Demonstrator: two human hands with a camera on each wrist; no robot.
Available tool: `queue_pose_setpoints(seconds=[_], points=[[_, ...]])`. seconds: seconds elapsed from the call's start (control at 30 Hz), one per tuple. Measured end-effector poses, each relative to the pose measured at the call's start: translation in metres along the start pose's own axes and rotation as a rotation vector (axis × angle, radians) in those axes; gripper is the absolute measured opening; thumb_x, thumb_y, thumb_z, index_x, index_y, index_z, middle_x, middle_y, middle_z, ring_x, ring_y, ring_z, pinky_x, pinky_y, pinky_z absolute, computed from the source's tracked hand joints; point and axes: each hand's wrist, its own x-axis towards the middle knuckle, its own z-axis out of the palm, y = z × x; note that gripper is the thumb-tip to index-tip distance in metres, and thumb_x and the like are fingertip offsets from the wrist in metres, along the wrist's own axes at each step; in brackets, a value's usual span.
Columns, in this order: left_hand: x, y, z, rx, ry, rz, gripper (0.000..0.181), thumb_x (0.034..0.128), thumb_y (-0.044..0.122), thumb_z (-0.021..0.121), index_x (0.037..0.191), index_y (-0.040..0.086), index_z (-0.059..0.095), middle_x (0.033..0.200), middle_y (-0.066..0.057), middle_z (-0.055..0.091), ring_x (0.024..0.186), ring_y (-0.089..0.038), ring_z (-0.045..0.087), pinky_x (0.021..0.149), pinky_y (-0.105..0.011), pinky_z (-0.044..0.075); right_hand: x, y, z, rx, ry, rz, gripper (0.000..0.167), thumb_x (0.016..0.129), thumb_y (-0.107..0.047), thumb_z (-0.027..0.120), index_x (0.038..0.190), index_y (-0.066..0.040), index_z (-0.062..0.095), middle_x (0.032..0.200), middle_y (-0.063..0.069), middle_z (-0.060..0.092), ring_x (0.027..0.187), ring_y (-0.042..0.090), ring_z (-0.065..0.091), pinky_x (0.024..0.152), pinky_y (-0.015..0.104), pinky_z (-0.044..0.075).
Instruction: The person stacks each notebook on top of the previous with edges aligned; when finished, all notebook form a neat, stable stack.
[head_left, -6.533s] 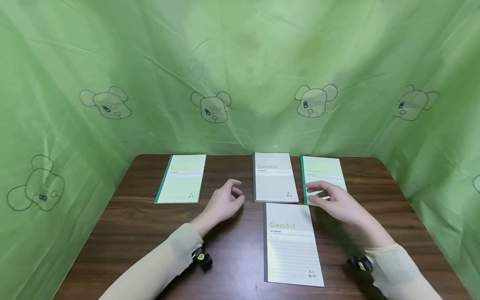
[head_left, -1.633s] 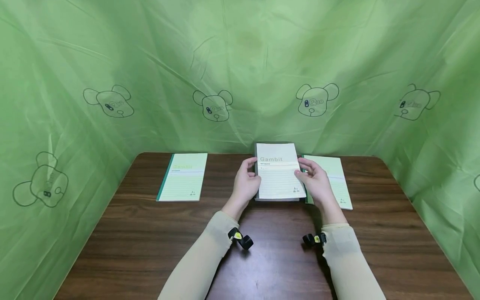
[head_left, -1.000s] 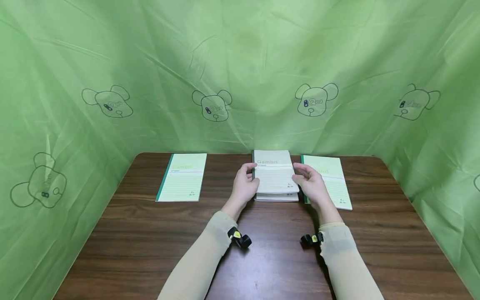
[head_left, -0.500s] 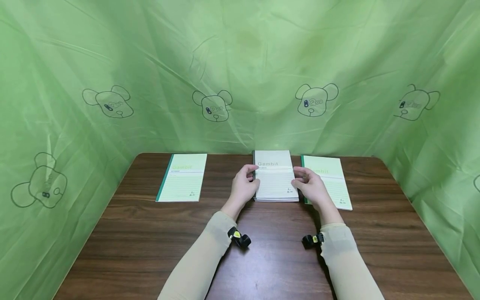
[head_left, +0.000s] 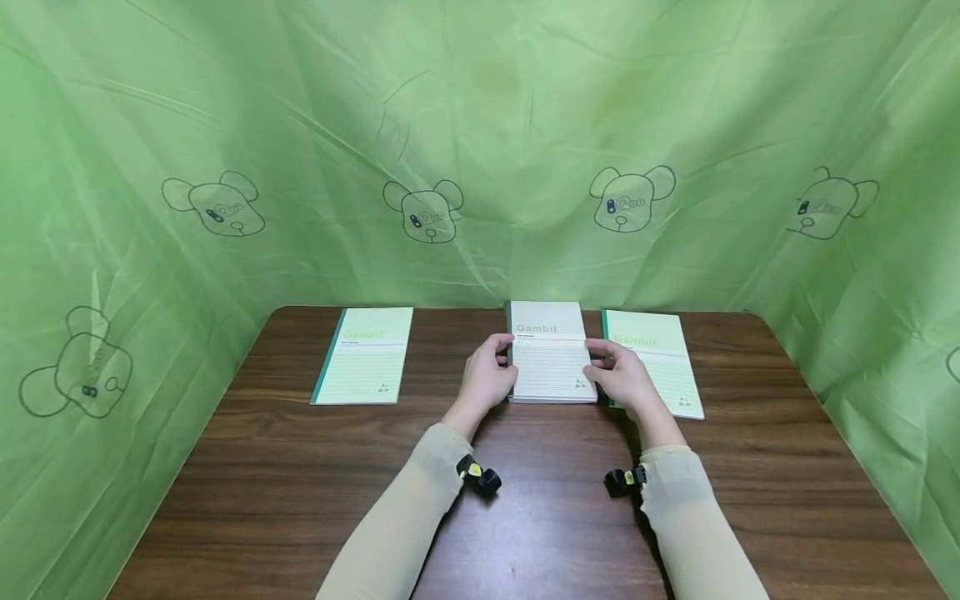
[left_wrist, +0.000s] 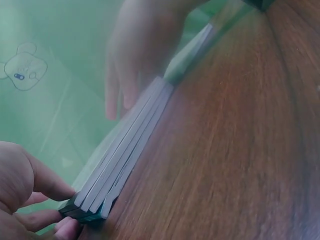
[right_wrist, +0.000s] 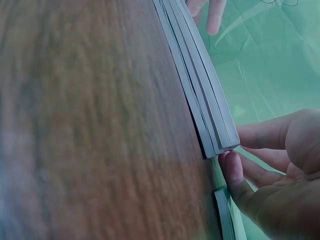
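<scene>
A grey-spined white notebook point(head_left: 551, 362) lies flat on top of a small stack at the table's far edge, its sides nearly flush with those beneath. My left hand point(head_left: 486, 377) holds its left side, finger and thumb bent against the spine edge. On the opposite side my right hand point(head_left: 628, 382) holds the edge likewise. Close up in the left wrist view, left fingertips touch the near spine corner of the layered stack point(left_wrist: 127, 145). The right wrist view has the right thumb and index finger at the stack's corner point(right_wrist: 220, 140). Fingers farther back are partly hidden.
One green-spined notebook point(head_left: 363, 358) lies apart on the left. Another green-spined notebook point(head_left: 663, 367) lies just right of the stack, partly under my right hand. A green curtain point(head_left: 480, 125) rises directly behind the brown wooden table point(head_left: 300, 492).
Earlier the grey-spined notebook lay alone in front of the stack. Both hands lifted it, lowered it onto the stack and slid it toward me until the edges nearly lined up.
</scene>
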Motion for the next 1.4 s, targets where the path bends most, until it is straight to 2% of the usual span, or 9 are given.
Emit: queue_pose_setpoints(seconds=[0.2,0.47,0.63,0.7,0.9,1.0,1.03,1.23,1.4], points=[[-0.002,0.003,0.000,0.031,-0.021,0.016,0.057,0.0886,-0.001,0.067,0.144,0.011,0.067,0.139,-0.015,0.072,0.115,-0.029,0.072,0.099,-0.046,0.058,0.000,0.000,0.000,-0.016,0.009,-0.010,0.054,0.104,-0.001,0.067,0.156,0.001,0.056,0.154,0.025,0.059,0.131,0.039,0.061,0.095,0.032,0.052],[-0.005,0.011,-0.001,0.043,-0.019,0.018,0.050,0.0883,-0.001,0.067,0.137,0.011,0.070,0.131,-0.014,0.074,0.112,-0.029,0.070,0.098,-0.047,0.057,-0.005,-0.005,0.000,-0.008,-0.005,-0.011,0.051,0.105,-0.001,0.065,0.156,0.000,0.056,0.157,0.028,0.056,0.138,0.045,0.061,0.112,0.053,0.051],[0.015,-0.026,0.024,0.077,0.038,0.045,0.048,0.0804,0.006,0.068,0.126,0.019,0.073,0.114,-0.003,0.075,0.089,-0.021,0.062,0.078,-0.039,0.053,-0.005,-0.004,0.001,0.013,0.001,-0.025,0.050,0.105,-0.001,0.065,0.154,0.002,0.058,0.156,0.029,0.057,0.137,0.045,0.061,0.113,0.052,0.051],[0.018,-0.031,0.026,0.074,0.043,0.045,0.046,0.0792,0.008,0.068,0.124,0.019,0.073,0.114,-0.003,0.076,0.089,-0.021,0.062,0.077,-0.039,0.052,-0.005,-0.003,0.002,0.015,0.006,-0.027,0.049,0.104,-0.002,0.066,0.153,0.001,0.059,0.155,0.028,0.058,0.137,0.044,0.061,0.112,0.050,0.052],[0.001,-0.004,0.007,0.012,0.012,0.023,0.043,0.0833,0.011,0.069,0.125,0.014,0.074,0.127,-0.010,0.076,0.107,-0.028,0.070,0.092,-0.046,0.057,-0.005,-0.002,0.002,-0.005,0.001,-0.025,0.047,0.105,-0.006,0.067,0.152,0.001,0.061,0.156,0.025,0.058,0.136,0.042,0.062,0.109,0.045,0.053],[0.000,-0.001,0.006,0.021,0.010,0.006,0.041,0.0854,0.013,0.069,0.126,0.015,0.074,0.124,-0.009,0.076,0.107,-0.026,0.070,0.092,-0.045,0.057,-0.007,-0.005,-0.001,-0.003,-0.007,-0.025,0.047,0.105,-0.006,0.068,0.151,0.001,0.061,0.156,0.026,0.058,0.136,0.042,0.062,0.106,0.042,0.053],[-0.004,0.007,0.003,0.023,0.002,-0.013,0.041,0.0852,0.011,0.069,0.126,0.013,0.074,0.120,-0.010,0.075,0.105,-0.027,0.069,0.091,-0.046,0.056,-0.008,-0.005,-0.002,0.000,-0.010,-0.025,0.047,0.105,-0.007,0.068,0.151,0.001,0.061,0.155,0.026,0.058,0.136,0.042,0.062,0.105,0.041,0.054],[-0.003,0.008,0.001,0.030,-0.033,0.012,0.044,0.0874,0.012,0.071,0.131,0.012,0.072,0.096,-0.010,0.066,0.089,-0.025,0.059,0.080,-0.041,0.050,-0.011,-0.006,-0.008,0.029,-0.044,-0.046,0.047,0.106,-0.008,0.069,0.151,0.004,0.060,0.152,0.029,0.060,0.132,0.042,0.064,0.095,0.033,0.058],[-0.002,0.005,0.001,0.030,-0.039,0.011,0.044,0.0882,0.014,0.072,0.132,0.014,0.071,0.111,-0.012,0.072,0.100,-0.026,0.065,0.089,-0.044,0.054,-0.011,-0.005,-0.013,0.024,-0.057,-0.048,0.047,0.107,-0.013,0.070,0.150,0.002,0.061,0.150,0.026,0.063,0.128,0.037,0.063,0.098,0.032,0.053]])
